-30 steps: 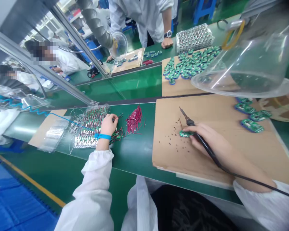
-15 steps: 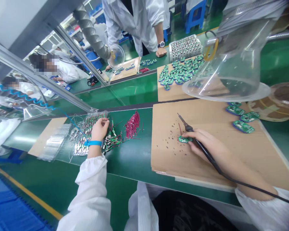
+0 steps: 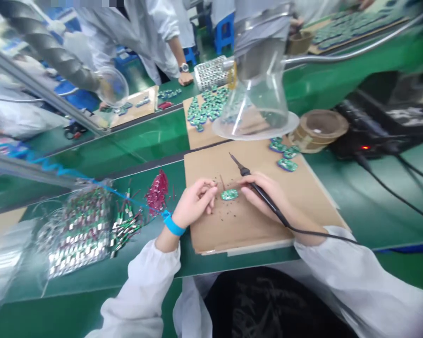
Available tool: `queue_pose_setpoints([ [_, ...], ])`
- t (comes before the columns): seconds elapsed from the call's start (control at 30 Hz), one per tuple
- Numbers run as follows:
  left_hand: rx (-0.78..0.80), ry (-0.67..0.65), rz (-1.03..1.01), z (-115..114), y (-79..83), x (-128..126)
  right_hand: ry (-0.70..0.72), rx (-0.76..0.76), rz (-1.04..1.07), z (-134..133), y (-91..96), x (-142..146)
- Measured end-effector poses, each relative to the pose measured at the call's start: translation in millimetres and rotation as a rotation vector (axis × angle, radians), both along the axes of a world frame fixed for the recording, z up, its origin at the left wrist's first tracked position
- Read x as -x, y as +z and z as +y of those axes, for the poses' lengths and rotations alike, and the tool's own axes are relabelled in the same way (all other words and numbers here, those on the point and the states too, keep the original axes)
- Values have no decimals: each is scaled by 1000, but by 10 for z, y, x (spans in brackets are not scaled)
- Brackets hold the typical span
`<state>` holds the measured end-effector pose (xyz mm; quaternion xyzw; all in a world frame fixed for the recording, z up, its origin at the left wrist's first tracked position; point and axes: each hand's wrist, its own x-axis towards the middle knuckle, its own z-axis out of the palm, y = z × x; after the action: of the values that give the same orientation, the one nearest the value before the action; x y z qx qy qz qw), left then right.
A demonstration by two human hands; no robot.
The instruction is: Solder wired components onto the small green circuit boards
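Your left hand [image 3: 195, 203] lies curled with its fingertips [image 3: 211, 193] turned in toward your right hand [image 3: 264, 193], which is closed in a pen grip, and a blue wristband [image 3: 172, 226] circles your left wrist [image 3: 165, 240].

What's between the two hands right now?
In the head view, a small green circuit board lies on the cardboard sheet between the left hand and the right hand.
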<state>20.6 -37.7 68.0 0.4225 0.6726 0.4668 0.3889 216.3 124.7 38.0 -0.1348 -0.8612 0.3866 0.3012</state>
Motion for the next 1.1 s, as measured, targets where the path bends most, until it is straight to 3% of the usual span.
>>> queue_pose_setpoints([
  [0.1, 5, -75, -14, 176, -85, -263, 10, 52, 4, 9, 16, -42],
  [0.2, 1, -108, 39, 199, -135, -336, 68, 66, 17, -1, 38, -54],
  [0.4, -9, -118, 196, 157, -164, -369, 110, 52, 7, -16, 48, -49],
  [0.77, -68, -63, -110, 161, -158, -401, 88, 94, -2, -15, 97, -39],
  [1.1, -74, -36, -13, 157, -173, -338, 91, 17, -31, -10, 94, -78],
])
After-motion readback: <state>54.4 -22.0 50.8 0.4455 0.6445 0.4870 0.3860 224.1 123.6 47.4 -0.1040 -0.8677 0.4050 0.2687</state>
